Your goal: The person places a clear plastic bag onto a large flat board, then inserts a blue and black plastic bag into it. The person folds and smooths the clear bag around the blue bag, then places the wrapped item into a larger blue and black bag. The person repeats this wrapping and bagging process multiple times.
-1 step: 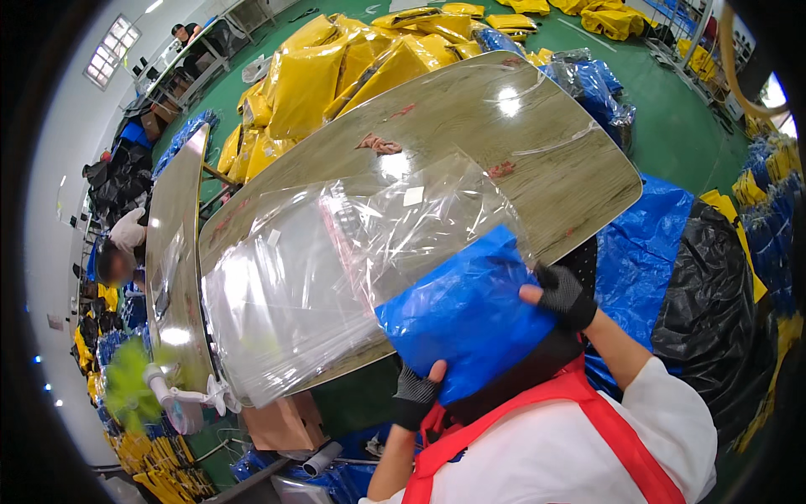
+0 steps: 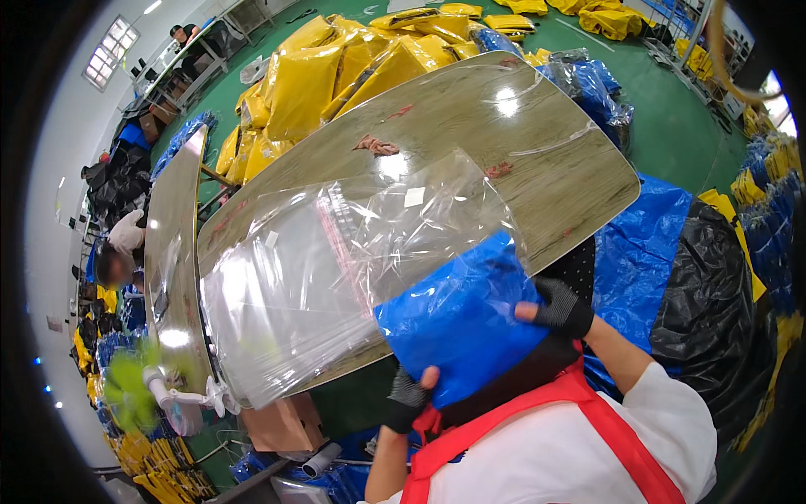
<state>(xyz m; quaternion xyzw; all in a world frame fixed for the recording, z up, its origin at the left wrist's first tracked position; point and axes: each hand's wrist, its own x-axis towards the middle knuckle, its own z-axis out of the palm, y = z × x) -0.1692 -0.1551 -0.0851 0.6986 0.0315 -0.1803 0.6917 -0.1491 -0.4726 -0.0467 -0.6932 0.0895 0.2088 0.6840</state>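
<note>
Head view, only one here: both hands are clamped on a folded blue item (image 2: 457,323), sitting near and centre-right, right over the near edge of the wooden table (image 2: 537,168). Left hand (image 2: 409,399), in a dark fingerless glove, pinches its bottom edge with the thumb on top. Right hand (image 2: 558,307), same glove, grips the right side. The blue item's far end is partly inside a clear plastic bag (image 2: 336,277) lying on the table. Yellow packages (image 2: 327,71) are piled far left.

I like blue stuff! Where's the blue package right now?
The blue package sits low in the head view, gripped between both gloved hands, half inside the clear plastic bag over the wooden table.
</note>
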